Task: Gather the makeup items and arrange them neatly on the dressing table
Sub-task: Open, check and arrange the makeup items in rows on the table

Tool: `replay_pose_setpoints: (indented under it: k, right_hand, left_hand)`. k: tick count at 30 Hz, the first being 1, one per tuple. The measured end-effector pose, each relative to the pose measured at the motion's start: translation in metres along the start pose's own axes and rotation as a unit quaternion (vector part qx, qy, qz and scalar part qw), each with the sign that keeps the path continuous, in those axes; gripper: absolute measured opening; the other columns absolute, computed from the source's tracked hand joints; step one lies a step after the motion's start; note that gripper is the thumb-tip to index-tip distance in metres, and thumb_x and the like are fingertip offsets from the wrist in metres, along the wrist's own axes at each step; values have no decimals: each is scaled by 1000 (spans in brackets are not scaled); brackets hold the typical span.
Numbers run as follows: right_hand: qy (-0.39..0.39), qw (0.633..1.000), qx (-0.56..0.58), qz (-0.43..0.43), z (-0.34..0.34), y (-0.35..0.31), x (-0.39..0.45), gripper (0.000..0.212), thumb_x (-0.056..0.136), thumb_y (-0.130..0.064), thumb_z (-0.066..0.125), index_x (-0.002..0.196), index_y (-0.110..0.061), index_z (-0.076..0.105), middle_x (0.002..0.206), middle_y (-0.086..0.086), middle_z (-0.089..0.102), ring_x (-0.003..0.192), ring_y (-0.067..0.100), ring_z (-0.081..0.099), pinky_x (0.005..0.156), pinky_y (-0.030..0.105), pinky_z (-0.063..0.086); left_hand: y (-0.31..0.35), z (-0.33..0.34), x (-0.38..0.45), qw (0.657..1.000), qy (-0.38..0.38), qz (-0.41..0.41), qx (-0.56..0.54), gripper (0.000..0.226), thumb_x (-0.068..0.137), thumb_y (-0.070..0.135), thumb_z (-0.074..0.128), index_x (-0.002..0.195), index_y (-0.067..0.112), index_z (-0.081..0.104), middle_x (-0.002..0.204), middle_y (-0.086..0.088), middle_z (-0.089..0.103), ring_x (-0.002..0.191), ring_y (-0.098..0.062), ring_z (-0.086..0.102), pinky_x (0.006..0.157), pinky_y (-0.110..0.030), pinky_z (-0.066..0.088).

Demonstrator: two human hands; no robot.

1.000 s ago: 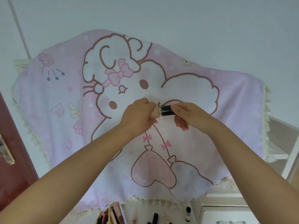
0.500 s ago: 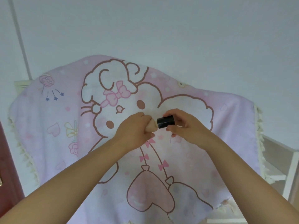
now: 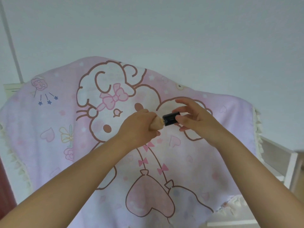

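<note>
The left hand (image 3: 139, 127) wraps its grip around a beige bottle (image 3: 158, 123), fingers curled tight so only the bottle's neck end shows past the fist. Right at that neck sits a black cap (image 3: 171, 118), pinched between the thumb and fingers of the right hand (image 3: 195, 120), whose other fingers spread loosely above. Both hands are raised in the air. Behind the grip hangs a pink cartoon blanket (image 3: 69, 122) against a pale wall (image 3: 181, 38).

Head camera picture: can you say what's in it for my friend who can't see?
Two hands meet in front of a pink cartoon blanket: the left hand grips a beige bottle while the right hand pinches its black cap.
</note>
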State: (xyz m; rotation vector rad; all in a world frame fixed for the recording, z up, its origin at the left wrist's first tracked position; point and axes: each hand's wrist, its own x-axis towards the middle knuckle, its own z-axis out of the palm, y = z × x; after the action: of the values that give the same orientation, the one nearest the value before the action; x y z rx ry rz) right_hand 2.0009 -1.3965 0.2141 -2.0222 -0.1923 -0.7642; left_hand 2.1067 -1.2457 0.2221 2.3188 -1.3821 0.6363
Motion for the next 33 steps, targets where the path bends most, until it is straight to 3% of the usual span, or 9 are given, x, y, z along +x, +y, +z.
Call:
replay_pose_setpoints:
  k: [2,6,8,12,15,18,23,29,33]
  right_hand:
    - [-1,998,-45,46,0,-9,3,8,91,-32,47,94,-37,52,83,-10,63,67,6,63,60,15,53]
    - [-5,984,-160,72,0,-13,5,23,92,-34,46,74,-23,56,58,-6,58,45,3,52,51,13,44]
    - [3,990,-138,30,-3,-10,1,9,89,-20,53,85,-27,57,69,-9,58,63,5,56,60,13,47]
    - [-27,998,-48,20,-5,-6,-3,32,86,-15,58,102,-40,49,100,-15,57,83,5,61,71,16,53]
    - [-37,992,-94,78,1,-7,1,16,91,-30,48,107,-31,49,91,-11,60,69,7,63,61,16,53]
    - [-24,987,-145,67,3,-2,1,8,91,-25,50,94,-23,58,74,-7,61,53,3,57,56,15,49]
    - [-45,991,-123,19,9,9,-12,38,84,-4,59,91,-41,52,92,-9,58,83,19,59,76,25,51]
    - [-83,987,-96,100,37,50,-44,48,83,-17,61,115,-45,38,107,-14,54,93,6,59,82,21,48]
    - [-116,970,-58,204,71,110,-92,43,85,-23,58,117,-42,38,106,-15,52,91,8,58,79,22,48]
  left_hand:
    - [3,2,-1,1000,-4,-2,-6,20,82,26,61,100,19,54,87,6,47,77,-10,49,64,-15,35]
    - [5,5,-3,1000,-5,12,-10,24,82,26,61,104,17,55,88,5,48,78,-10,47,70,-18,35]
    - [4,6,-3,1000,-2,10,-12,24,82,27,61,103,17,54,87,5,48,77,-11,47,71,-18,35]
    - [3,6,-3,1000,-10,-4,-27,25,83,27,60,105,17,54,86,7,45,79,-10,48,73,-17,35]
    - [5,8,-4,999,-15,-6,-29,25,83,26,60,106,17,54,85,7,44,78,-10,47,72,-18,34]
    - [4,11,-6,1000,-21,-10,-18,25,83,27,60,104,17,54,84,6,44,77,-12,47,71,-20,35]
    - [0,19,-16,996,-68,-34,-52,21,81,27,63,96,15,55,84,3,52,76,-14,50,70,-22,39]
    - [-12,63,-59,980,-117,-76,-143,20,79,24,65,96,17,57,81,7,52,78,-11,50,66,-19,40]
    - [-31,119,-118,927,-203,-170,-265,19,74,18,71,84,24,55,72,15,51,67,-4,50,59,-15,40]
